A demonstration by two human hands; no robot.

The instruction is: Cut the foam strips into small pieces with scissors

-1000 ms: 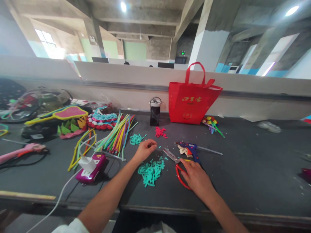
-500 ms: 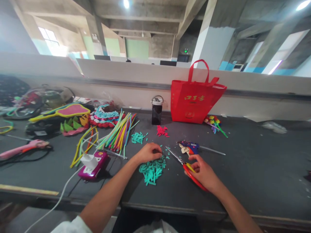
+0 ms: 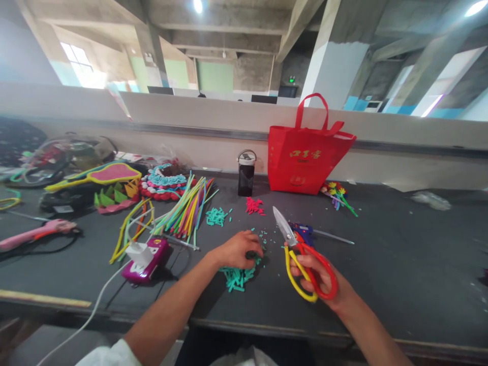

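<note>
My left hand [image 3: 242,250] is over a pile of short teal pieces [image 3: 238,279] on the dark table. Its fingers curl downward with the tips close together; whatever is between them is hidden. In my right hand [image 3: 322,279] is a pair of scissors [image 3: 292,249] with one red and one yellow handle. The blades look closed and point up and away from me. Behind the scissors lies a dark blue glue gun [image 3: 305,232], partly covered, with a glue stick [image 3: 335,237] out of its back. Tiny teal scraps are scattered between the two hands.
Beyond the hands lie a small teal pile [image 3: 217,216] and a red pile [image 3: 254,206]. A tumbler [image 3: 246,175] and a red bag [image 3: 305,162] stand behind. Left are colourful pipe cleaners [image 3: 186,208], a purple power strip [image 3: 147,264] and a pink glue gun [image 3: 38,235].
The scissors have been lifted and turned in my right hand, with the handles now facing upward and the blades shut. My left hand has shifted slightly right and nearer over the teal pile.
</note>
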